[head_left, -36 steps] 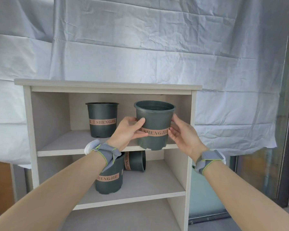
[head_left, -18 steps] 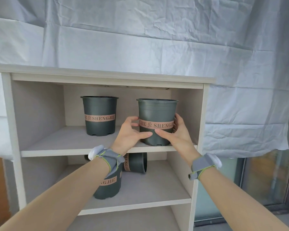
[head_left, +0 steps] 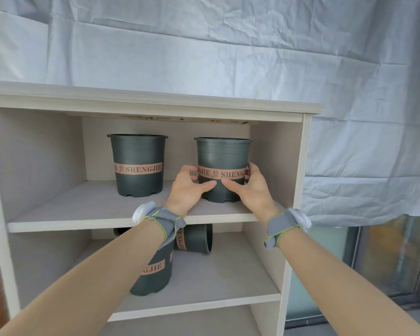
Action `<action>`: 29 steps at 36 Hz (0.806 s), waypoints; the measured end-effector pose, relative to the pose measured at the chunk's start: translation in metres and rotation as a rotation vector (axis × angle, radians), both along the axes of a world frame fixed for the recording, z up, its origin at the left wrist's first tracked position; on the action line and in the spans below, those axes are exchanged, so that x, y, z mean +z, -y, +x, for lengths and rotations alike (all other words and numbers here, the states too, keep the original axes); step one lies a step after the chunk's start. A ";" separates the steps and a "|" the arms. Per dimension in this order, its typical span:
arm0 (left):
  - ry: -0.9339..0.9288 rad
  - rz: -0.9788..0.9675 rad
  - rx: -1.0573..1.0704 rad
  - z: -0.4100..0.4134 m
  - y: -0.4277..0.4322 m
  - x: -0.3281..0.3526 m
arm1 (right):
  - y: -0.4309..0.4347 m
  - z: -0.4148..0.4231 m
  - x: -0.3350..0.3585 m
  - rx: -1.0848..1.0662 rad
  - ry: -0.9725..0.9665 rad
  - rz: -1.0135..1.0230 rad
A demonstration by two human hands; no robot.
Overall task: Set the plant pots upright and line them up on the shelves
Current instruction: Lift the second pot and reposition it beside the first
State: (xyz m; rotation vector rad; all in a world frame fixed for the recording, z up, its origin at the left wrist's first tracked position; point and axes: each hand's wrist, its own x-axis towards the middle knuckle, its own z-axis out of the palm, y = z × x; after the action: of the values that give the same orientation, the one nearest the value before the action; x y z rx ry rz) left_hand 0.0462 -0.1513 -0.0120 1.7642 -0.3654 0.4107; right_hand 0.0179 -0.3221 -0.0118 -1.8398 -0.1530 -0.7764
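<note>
Up on the top shelf [head_left: 87,214], both hands, left hand [head_left: 188,187] and right hand [head_left: 249,187], are clasping the right pot [head_left: 222,154], settling it level with its neighbour [head_left: 138,156]; letting go looks next.

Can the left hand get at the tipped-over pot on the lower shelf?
Probably yes: the tipped pot lies just below the left hand, open shelf front, but both hands hold the upper pot.
</note>
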 end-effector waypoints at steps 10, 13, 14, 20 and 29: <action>-0.016 0.040 0.036 0.007 0.000 -0.001 | -0.012 0.013 -0.001 -0.179 -0.058 -0.114; -0.030 0.036 0.014 0.006 0.001 -0.001 | -0.014 0.012 -0.001 -0.228 -0.089 -0.153; -0.034 0.036 0.010 0.005 0.002 -0.002 | -0.014 0.012 -0.001 -0.244 -0.100 -0.168; 0.079 0.166 0.124 -0.003 -0.012 0.005 | -0.017 0.008 0.001 -0.303 -0.168 -0.246; 0.523 0.656 0.573 -0.013 -0.091 0.055 | -0.022 0.009 0.005 -0.281 -0.201 -0.213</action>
State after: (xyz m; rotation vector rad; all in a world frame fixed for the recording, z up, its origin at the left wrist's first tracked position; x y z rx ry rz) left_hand 0.0334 -0.0600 0.0427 2.3879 -0.3793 1.2909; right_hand 0.0268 -0.3006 -0.0063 -2.1592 0.1616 -0.7841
